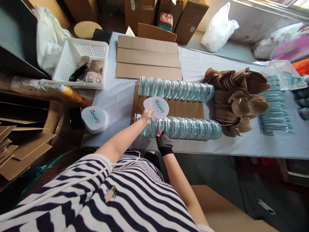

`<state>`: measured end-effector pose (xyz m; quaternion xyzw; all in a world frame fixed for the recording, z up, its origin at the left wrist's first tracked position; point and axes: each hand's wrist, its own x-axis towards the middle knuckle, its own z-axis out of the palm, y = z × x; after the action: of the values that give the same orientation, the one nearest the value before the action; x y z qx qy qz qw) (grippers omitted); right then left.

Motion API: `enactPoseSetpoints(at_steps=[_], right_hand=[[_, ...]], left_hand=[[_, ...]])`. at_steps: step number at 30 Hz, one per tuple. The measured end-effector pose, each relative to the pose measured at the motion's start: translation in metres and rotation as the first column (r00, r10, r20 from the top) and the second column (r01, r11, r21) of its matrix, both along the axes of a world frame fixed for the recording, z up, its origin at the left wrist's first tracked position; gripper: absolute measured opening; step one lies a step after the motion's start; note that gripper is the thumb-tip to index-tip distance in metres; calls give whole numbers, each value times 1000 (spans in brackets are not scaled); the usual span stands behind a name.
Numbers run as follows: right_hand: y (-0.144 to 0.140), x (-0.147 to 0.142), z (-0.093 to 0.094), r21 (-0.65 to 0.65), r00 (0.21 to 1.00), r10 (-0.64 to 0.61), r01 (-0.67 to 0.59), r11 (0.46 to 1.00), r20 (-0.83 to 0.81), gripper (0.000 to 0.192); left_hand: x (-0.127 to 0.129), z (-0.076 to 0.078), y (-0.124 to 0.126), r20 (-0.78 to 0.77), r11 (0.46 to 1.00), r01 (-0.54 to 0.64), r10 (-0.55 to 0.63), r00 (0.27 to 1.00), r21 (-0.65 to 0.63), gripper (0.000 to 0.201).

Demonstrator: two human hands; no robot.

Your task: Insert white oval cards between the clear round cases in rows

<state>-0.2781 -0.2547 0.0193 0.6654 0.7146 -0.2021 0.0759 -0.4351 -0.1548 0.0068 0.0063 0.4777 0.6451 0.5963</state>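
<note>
Broadly, we work at table (193, 67) under pale cloth. Flat cardboard sheets (147, 57) lie at far edge, white basket (79, 62) to left of them, brown pad heap (238, 103) to right. Two rows of clear round cases run across: far row (176, 89), near row (183, 126). Our left hand (146, 116) pinches fan of printed cards (156, 107) above near row. Our right hand (163, 140), in dark glove, grips near row's edge. Spare card stack (95, 119) sits left, well apart.
</note>
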Motion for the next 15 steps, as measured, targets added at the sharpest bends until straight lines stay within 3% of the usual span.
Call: enactPoseSetpoints(at_steps=[5, 11, 13, 15], right_hand=[[3, 6, -5, 29, 1000, -10, 10, 1000, 1, 25], [15, -2, -25, 40, 995, -4, 8, 999, -97, 24], [14, -2, -29, -67, 963, -48, 31, 997, -267, 24], [11, 3, -30, -255, 877, -140, 21, 967, -460, 26]], left_hand=[[-5, 2, 0, 36, 999, 9, -8, 999, -33, 24], [-5, -4, 0, 66, 1000, 1, -2, 998, 10, 30], [-5, -5, -1, 59, 1000, 7, -8, 998, 18, 31], [-5, -6, -1, 37, 999, 10, -12, 999, 31, 30]])
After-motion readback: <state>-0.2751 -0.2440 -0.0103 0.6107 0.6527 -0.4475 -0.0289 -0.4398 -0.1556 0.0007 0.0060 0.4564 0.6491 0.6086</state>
